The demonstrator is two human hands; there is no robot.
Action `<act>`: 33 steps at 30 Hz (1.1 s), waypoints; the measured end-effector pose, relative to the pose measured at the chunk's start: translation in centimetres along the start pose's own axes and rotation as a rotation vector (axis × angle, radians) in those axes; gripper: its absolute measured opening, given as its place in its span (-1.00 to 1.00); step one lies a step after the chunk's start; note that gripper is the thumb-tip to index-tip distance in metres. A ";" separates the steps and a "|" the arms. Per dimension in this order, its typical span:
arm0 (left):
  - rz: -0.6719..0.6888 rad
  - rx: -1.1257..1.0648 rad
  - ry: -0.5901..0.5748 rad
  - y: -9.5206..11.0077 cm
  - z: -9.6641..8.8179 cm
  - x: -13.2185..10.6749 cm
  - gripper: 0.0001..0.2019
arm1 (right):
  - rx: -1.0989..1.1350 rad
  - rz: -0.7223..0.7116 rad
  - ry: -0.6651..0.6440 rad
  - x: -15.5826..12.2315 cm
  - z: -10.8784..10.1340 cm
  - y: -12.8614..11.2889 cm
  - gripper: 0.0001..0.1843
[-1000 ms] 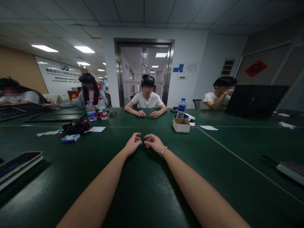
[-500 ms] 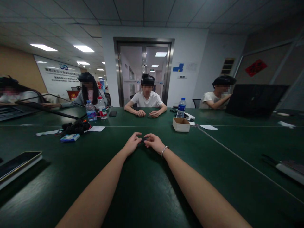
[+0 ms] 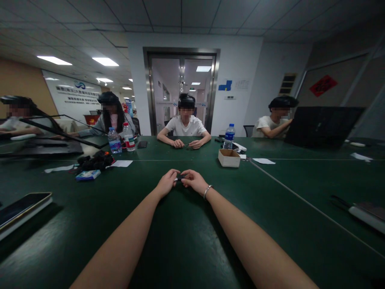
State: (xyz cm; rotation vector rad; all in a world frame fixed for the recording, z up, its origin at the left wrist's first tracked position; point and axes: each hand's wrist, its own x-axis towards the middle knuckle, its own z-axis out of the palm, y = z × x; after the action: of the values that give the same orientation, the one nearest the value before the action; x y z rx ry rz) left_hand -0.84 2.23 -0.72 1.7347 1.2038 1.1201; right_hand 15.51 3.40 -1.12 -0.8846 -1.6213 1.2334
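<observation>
Both my arms stretch out over the dark green table (image 3: 270,224). My left hand (image 3: 166,184) and my right hand (image 3: 195,182) meet at the table's middle, fingers curled and pinched. Between their fingertips sits a small dark object (image 3: 179,177) that both hands grip; it is too small to name. A silver bracelet (image 3: 207,191) circles my right wrist. Both hands rest just above or on the table surface.
A small cardboard box (image 3: 229,157) stands beyond my hands, a water bottle (image 3: 229,136) behind it. Two bottles (image 3: 114,141), a black heap (image 3: 95,161) and a blue pack (image 3: 88,175) lie at left. A phone (image 3: 21,206) lies near left. Several people sit around; a laptop (image 3: 321,125) at right.
My fingertips have closed together on the small dark object. At far left a person has lifted a large flat panel off the table.
</observation>
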 end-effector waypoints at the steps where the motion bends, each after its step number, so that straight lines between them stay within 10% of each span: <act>1: -0.002 0.008 -0.006 0.0 0.0 0.0 -0.61 | -0.007 -0.002 -0.001 0.0 0.0 0.0 -0.70; 33: 0.020 0.215 0.002 0.6 -0.3 -0.7 -0.67 | -0.036 0.023 0.012 -0.1 0.0 -0.1 -0.73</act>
State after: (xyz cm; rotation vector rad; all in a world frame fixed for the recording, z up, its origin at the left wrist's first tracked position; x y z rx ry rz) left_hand -1.06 1.39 -0.29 1.9094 1.3518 1.0347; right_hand 15.54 3.33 -1.05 -0.9335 -1.6330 1.2158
